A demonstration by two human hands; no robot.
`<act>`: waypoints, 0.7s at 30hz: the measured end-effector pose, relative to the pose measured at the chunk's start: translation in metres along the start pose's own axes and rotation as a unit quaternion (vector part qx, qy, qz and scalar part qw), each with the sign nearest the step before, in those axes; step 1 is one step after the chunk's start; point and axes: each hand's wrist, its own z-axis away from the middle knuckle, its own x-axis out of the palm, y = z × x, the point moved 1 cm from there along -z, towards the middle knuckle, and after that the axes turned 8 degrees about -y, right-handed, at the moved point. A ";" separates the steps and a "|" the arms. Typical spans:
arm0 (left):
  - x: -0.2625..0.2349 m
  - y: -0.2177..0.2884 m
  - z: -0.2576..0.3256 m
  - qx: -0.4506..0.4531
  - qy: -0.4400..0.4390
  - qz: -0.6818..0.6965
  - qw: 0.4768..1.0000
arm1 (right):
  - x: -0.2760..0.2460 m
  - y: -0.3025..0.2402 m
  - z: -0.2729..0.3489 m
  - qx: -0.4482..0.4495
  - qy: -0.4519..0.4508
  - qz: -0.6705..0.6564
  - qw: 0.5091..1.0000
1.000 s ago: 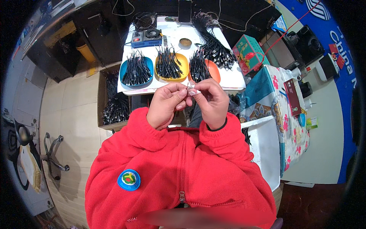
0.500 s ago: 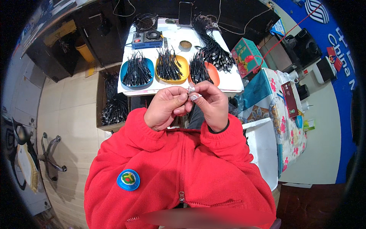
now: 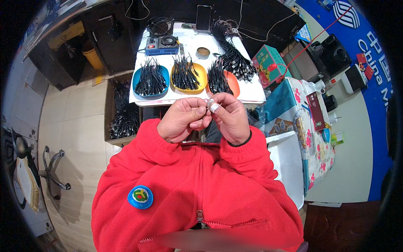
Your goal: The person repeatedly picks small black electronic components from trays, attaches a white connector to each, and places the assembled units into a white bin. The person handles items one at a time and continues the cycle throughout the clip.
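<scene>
My left hand (image 3: 184,119) and my right hand (image 3: 232,119) meet in front of my chest, just off the table's near edge. Both are closed in a pinch, fingertips almost touching. Between them shows a bit of thin reddish wire (image 3: 206,101), mostly covered by the fingers. A small white wrap or scrap (image 3: 215,107) lies on the tip of my right thumb; whether it is worn or held, I cannot tell. Beyond the hands, bundles of black cables (image 3: 150,80) fill a blue bowl (image 3: 136,87), a yellow bowl (image 3: 202,73) and an orange bowl (image 3: 234,84).
On the white table (image 3: 191,46) stand a blue device with a dial (image 3: 161,47), a small round tin (image 3: 203,52) and a phone (image 3: 204,17). More black cables (image 3: 241,65) lie at its right. A cardboard box (image 3: 110,113) of cables sits left; a white foam box (image 3: 287,161) stands right.
My right fingers have shifted slightly, and the white scrap at the thumb is turned more toward me. The view has moved a little; my left hand keeps its pinch.
</scene>
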 end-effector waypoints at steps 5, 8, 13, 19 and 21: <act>0.000 0.002 0.002 -0.036 -0.003 -0.021 0.999 | 0.000 -0.011 0.000 0.007 -0.005 0.124 0.992; 0.000 0.002 0.001 -0.030 -0.010 -0.017 0.999 | -0.001 -0.012 0.002 0.009 -0.015 0.140 0.990; 0.000 0.002 -0.001 0.005 0.005 -0.046 0.999 | -0.001 -0.005 0.003 0.022 -0.019 -0.004 1.000; -0.005 0.002 -0.001 0.031 0.062 -0.268 0.961 | -0.008 0.000 -0.001 -0.005 0.032 0.072 0.997; -0.007 0.000 0.000 0.074 0.075 -0.310 0.945 | -0.012 0.002 -0.002 0.018 0.011 0.001 1.000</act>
